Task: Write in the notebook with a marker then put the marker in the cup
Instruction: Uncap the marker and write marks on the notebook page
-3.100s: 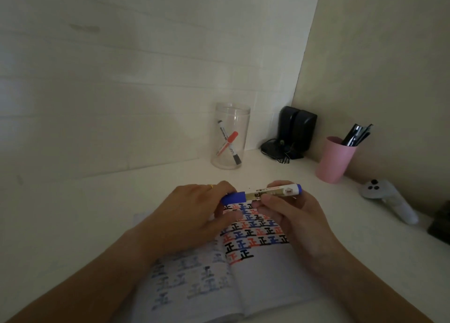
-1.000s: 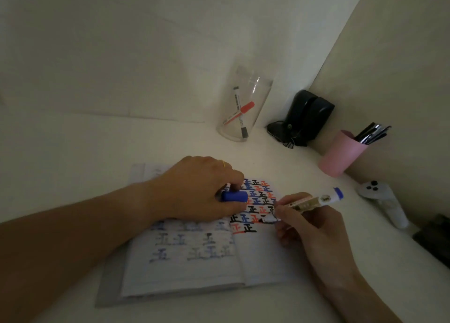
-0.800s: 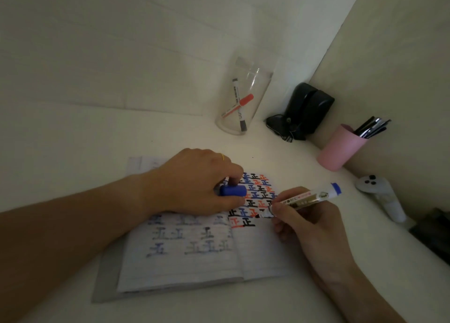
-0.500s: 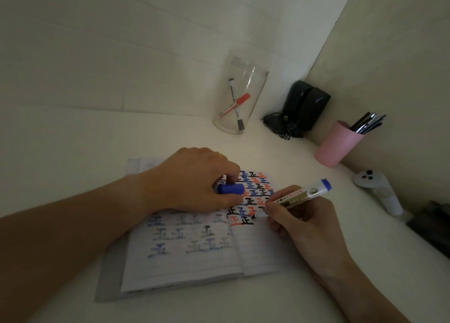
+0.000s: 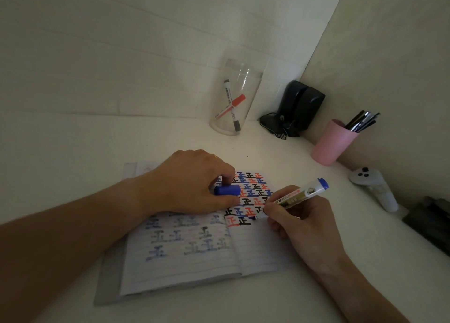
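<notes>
We held the marker pinched in our right hand, its tip touching the right page of the open notebook beside the last black character. Our left hand rested on the pages and gripped the blue cap between thumb and forefinger. The clear cup stood well apart at 12 o'clock from the notebook, with two markers inside; a pink cup stood at 2 o'clock.

Rows of 正 characters across the notebook pages
</notes>
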The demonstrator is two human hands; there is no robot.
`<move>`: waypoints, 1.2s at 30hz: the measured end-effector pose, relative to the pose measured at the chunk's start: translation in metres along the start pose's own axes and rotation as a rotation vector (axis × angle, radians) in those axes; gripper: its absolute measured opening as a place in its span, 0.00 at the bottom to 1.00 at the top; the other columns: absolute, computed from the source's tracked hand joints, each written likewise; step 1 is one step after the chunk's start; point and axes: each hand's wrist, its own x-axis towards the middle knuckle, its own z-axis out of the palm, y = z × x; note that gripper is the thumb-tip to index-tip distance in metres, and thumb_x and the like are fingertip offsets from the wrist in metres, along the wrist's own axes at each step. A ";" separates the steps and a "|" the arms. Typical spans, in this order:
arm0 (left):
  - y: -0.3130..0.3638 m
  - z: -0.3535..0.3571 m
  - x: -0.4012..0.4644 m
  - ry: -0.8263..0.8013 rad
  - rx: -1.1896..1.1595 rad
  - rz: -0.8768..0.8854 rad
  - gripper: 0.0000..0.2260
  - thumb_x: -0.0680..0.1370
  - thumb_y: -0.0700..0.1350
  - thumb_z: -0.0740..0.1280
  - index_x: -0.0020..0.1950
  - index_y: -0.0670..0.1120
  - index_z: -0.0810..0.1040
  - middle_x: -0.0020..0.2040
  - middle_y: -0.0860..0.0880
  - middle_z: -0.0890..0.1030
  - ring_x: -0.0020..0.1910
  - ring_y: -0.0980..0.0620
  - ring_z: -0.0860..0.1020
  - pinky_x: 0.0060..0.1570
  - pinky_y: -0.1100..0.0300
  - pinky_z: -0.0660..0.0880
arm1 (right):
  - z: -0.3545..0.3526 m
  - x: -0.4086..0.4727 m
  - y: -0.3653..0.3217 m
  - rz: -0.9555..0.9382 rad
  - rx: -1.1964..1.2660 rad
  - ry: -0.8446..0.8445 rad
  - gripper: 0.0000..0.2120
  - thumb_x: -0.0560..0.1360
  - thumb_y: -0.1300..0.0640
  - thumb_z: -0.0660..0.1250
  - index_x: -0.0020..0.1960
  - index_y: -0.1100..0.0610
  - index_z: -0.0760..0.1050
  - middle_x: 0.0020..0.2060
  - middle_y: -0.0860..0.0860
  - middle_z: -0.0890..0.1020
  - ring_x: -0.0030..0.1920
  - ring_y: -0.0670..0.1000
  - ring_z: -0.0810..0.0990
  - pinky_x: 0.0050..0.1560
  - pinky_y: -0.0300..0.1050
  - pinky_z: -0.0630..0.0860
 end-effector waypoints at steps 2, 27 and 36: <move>0.000 0.000 0.000 0.005 0.002 -0.001 0.15 0.72 0.69 0.62 0.44 0.59 0.73 0.33 0.60 0.70 0.34 0.58 0.71 0.37 0.59 0.65 | 0.000 0.000 -0.001 -0.004 -0.005 -0.007 0.06 0.70 0.66 0.72 0.37 0.59 0.81 0.26 0.48 0.83 0.28 0.43 0.80 0.33 0.37 0.75; 0.003 -0.004 0.000 -0.020 0.001 -0.002 0.17 0.73 0.69 0.62 0.46 0.58 0.75 0.33 0.60 0.70 0.33 0.59 0.71 0.38 0.58 0.67 | -0.001 -0.002 -0.002 -0.066 0.021 -0.045 0.07 0.72 0.69 0.71 0.37 0.60 0.81 0.27 0.48 0.82 0.28 0.44 0.79 0.32 0.36 0.75; 0.003 -0.003 0.000 -0.017 0.011 -0.006 0.18 0.73 0.70 0.61 0.47 0.57 0.76 0.33 0.60 0.70 0.33 0.60 0.70 0.38 0.58 0.66 | 0.000 -0.004 -0.007 -0.082 0.008 -0.079 0.07 0.71 0.69 0.72 0.37 0.60 0.82 0.29 0.46 0.84 0.29 0.42 0.81 0.33 0.34 0.76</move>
